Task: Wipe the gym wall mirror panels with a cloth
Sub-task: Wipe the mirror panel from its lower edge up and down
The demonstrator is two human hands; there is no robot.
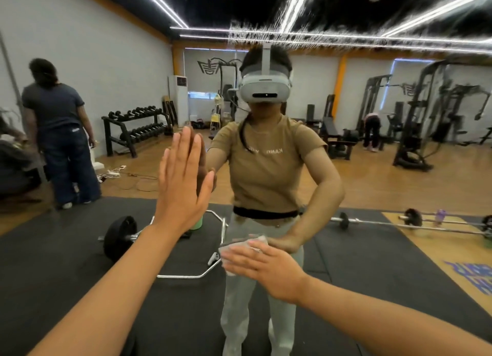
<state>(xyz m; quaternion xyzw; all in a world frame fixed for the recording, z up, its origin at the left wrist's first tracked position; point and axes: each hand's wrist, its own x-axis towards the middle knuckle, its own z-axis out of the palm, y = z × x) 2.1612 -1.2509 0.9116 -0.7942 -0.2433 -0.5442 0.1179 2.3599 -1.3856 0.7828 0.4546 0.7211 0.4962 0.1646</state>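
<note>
**Two hands flat on gym mirror, cloth under the right**

Both hands are up against the mirror [346,182], which fills nearly the whole view. Left hand [183,185] is pressed flat on the glass, fingers straight, pointing up and close together, thumb a bit out to the side; it holds nothing. Its reflection meets it palm to palm.

Right hand [269,270] sits lower and to the right, fingers straight and slightly spread, pressing a pale cloth [239,249] onto the glass. Cloth is bunched under the fingers w/ its edge sticking out past the fingertips on the left; no curl or pinch round it that I can see. The reflected hand meets the cloth from the other side.

Reflection shows the person in a tan tee and light trousers w/ a white headset [263,89]. Behind, also reflected: a hex bar w/ a black plate [119,238] on the dark floor mat, a barbell [412,219] at right, and a two-tier dumbbell rack [135,129] at the back w/ dumbbells filling both tiers. Another person in a dark tee and jeans [61,131] stands at left, back turned. Cable machines [426,110] line the right side.
</note>
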